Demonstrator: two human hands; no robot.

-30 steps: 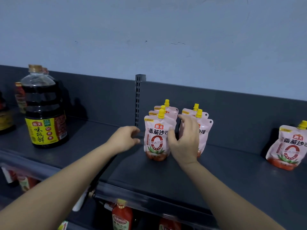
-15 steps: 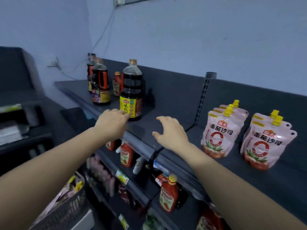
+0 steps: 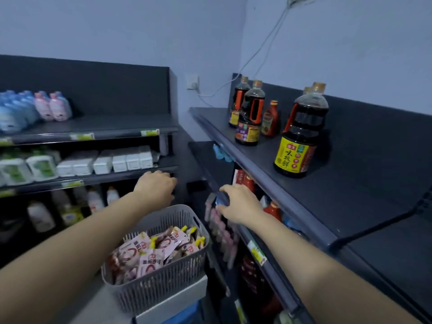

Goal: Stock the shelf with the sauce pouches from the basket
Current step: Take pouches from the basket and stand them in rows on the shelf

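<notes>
A grey slatted basket (image 3: 161, 282) stands low in the middle on a white box, filled with several pink sauce pouches (image 3: 149, 252) with yellow caps. My left hand (image 3: 155, 188) hovers above the basket's far rim, fingers loosely curled, holding nothing. My right hand (image 3: 240, 203) hangs empty to the right of the basket, fingers relaxed, in front of the lower shelves. The dark top shelf (image 3: 339, 190) runs along the right side. The pouches standing on that shelf are out of view.
Large soy sauce bottles (image 3: 300, 134) and smaller bottles (image 3: 250, 115) stand on the top shelf. Red sauce bottles (image 3: 272, 210) fill the shelf below. A second rack at left holds white packs (image 3: 121, 161) and pastel bottles (image 3: 52, 106). A wall socket (image 3: 192, 81) sits in the corner.
My view has swung left and down, from the shelved pouches to the basket. Both hands left the shelf and now hang over and beside the basket, empty.
</notes>
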